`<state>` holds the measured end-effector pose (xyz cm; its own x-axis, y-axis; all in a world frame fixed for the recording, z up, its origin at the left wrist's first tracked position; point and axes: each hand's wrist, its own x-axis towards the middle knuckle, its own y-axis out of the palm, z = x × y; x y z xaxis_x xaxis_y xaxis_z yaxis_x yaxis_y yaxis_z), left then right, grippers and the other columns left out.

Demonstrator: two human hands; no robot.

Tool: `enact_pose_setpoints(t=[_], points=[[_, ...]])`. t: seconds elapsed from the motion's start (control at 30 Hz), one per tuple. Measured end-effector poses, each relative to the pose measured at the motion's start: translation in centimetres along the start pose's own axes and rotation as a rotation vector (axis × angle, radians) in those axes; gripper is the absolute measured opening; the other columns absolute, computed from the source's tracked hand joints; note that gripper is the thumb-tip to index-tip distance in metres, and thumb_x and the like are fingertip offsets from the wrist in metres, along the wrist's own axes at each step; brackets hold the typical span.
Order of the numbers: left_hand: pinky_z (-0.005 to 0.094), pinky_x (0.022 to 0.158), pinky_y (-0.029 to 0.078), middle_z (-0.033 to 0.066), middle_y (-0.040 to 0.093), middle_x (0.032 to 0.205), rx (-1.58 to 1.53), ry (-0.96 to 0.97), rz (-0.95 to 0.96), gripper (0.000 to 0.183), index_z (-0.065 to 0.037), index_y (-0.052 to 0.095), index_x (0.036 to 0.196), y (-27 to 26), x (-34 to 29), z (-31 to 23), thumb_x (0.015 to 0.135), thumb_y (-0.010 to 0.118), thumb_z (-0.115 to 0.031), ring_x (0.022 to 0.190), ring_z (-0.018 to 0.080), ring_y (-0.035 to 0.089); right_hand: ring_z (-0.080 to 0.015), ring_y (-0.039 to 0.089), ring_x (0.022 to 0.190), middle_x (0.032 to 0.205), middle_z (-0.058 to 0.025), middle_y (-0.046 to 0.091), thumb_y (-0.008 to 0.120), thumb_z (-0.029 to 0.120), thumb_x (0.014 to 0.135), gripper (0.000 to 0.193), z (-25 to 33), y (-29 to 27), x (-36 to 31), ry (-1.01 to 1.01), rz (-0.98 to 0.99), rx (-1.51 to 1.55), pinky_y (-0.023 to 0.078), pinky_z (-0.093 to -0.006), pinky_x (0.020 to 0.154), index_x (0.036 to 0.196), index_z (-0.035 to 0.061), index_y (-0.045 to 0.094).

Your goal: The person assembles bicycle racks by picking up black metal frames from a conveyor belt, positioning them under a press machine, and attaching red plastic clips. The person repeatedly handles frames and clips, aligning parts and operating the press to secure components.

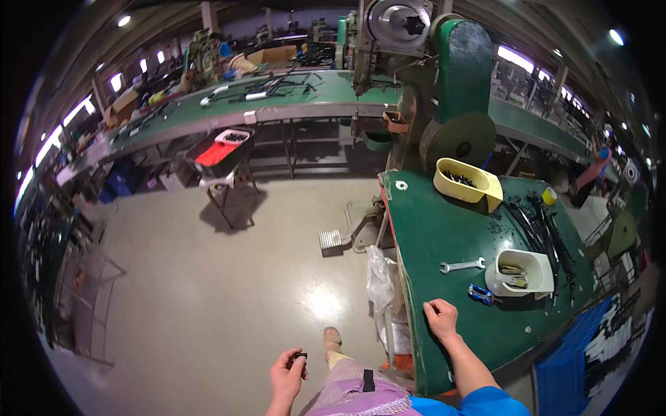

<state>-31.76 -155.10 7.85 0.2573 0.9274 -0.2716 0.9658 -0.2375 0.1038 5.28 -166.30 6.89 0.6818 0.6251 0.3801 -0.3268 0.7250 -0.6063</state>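
Note:
My left hand (286,378) is closed on a small black piece (300,356), held over the floor beside my lap; its kind is too small to tell. My right hand (442,319) rests curled at the left edge of a green-topped table (444,229), and whatever its fingers hold is hidden. Just beyond that hand lies a blue-handled tool (480,295), perhaps a folding one. A steel open-end wrench (463,265) is farther up the table. Near it stands a white scoop-shaped bin (538,274) with metal pieces inside.
Toward the table's far side sit a yellow bin (451,188) of small dark parts and several black rods (534,225). A large green press machine (463,76) rises behind. Its foot pedal (331,240) is on the floor. A stool (220,156) carries red material.

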Motion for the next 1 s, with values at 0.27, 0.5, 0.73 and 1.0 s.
enact_pose_setpoints(t=[0.27,0.5,0.73,1.0], points=[[0.0267,0.043,0.048,0.0068,0.058,0.070,0.136,0.092,0.157,0.013,0.000,0.052,0.105,2.5,18.7,-7.5,0.093,0.056,-0.005,0.051,0.0125,0.056,-0.0277,0.061,0.056,0.065,-0.0090,0.061,0.071,0.011,0.075,0.009,4.7,8.8,10.5,-0.214,0.017,0.054,0.048,-0.0353,0.050,0.070,0.0062,0.066],[0.0250,0.045,0.047,0.0052,0.058,0.071,0.039,0.134,0.140,0.015,0.000,0.053,0.108,4.9,30.9,-11.8,0.094,0.055,-0.006,0.054,0.0104,0.055,-0.0244,0.059,0.053,0.063,-0.0101,0.060,0.072,0.007,0.076,0.009,8.8,19.2,21.6,-0.287,0.119,0.257,0.044,-0.0338,0.048,0.071,0.0028,0.065],[0.0271,0.045,0.049,0.0092,0.062,0.075,0.081,-0.016,0.168,0.016,0.002,0.054,0.109,3.6,42.8,-11.4,0.095,0.055,-0.006,0.056,0.0142,0.059,-0.0234,0.060,0.053,0.064,-0.0077,0.062,0.073,0.010,0.076,0.009,11.6,31.8,30.1,-0.274,0.221,0.331,0.046,-0.0315,0.049,0.073,0.0050,0.067],[0.0209,0.051,0.044,-0.0005,0.062,0.077,0.151,-0.046,0.285,0.018,-0.001,0.062,0.110,3.1,64.2,-15.8,0.093,0.061,-0.007,0.058,0.0054,0.053,-0.0259,0.063,0.060,0.070,-0.0105,0.064,0.072,0.013,0.080,0.010,15.4,48.2,45.2,-0.207,0.326,0.251,0.049,-0.0329,0.054,0.079,0.0035,0.068]])
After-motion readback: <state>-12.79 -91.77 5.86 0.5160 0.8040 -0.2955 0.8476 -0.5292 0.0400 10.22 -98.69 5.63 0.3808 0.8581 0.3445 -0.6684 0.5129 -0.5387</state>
